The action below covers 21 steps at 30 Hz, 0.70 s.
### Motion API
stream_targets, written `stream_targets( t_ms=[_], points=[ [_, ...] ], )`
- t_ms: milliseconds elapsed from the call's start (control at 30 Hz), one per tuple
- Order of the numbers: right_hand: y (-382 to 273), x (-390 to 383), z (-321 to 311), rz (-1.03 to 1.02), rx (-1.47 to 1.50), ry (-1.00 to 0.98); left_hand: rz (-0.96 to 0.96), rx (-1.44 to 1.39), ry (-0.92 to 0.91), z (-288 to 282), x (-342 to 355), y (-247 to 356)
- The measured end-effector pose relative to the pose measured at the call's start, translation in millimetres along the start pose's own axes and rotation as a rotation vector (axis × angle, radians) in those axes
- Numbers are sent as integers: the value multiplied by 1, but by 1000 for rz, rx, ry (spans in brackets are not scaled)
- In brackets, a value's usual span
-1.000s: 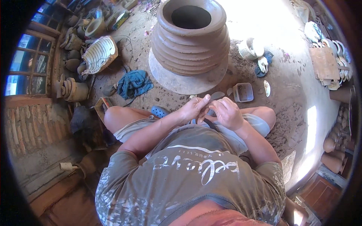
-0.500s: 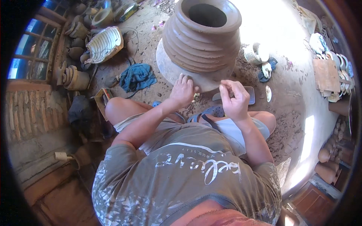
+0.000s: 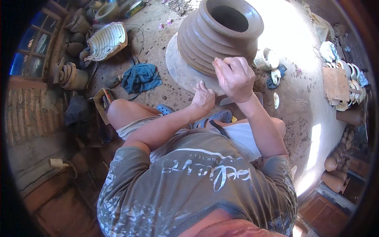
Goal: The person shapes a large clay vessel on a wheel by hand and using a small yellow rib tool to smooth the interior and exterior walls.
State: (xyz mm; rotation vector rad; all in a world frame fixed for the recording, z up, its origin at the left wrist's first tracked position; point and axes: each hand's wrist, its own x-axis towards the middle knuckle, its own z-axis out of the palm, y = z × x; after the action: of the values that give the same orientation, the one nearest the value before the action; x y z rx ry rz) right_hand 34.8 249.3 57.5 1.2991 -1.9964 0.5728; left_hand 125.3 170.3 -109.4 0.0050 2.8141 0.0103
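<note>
A large brown clay pot (image 3: 218,41) with stacked ridges and a wide round mouth stands on a pale round wheel disc (image 3: 175,65) in front of me. My left hand (image 3: 203,98) rests at the disc's near edge, its fingers reaching onto the disc. Raised by the pot's lower near side is my right hand (image 3: 236,79), its fingers pinched together. Whether anything small is between those fingertips is hidden, and I cannot tell if they touch the clay. A grey flat-edged tray (image 3: 258,97) lies partly behind my right wrist.
A blue cloth (image 3: 141,79) lies on the floor left of the wheel, near a ribbed pale mould (image 3: 108,41). Right of the pot stand a white bucket (image 3: 265,59) and a dark blue cloth (image 3: 272,82). A wooden box (image 3: 102,104) sits beside my left knee.
My right hand has risen from the disc's near edge toward the pot's side. My left hand has slid right and nearer to me along the disc's edge. The view has shifted slightly.
</note>
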Motion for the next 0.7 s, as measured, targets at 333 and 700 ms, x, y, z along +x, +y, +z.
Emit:
stream_targets(
  t_ms=[333,700],
  points=[
    [8,-1,9,-103,-138,64,69,-25,-90,-30,-2,-12],
    [15,0,13,-133,-51,85,6,-16,-60,-30,-1,-71]
  ],
)
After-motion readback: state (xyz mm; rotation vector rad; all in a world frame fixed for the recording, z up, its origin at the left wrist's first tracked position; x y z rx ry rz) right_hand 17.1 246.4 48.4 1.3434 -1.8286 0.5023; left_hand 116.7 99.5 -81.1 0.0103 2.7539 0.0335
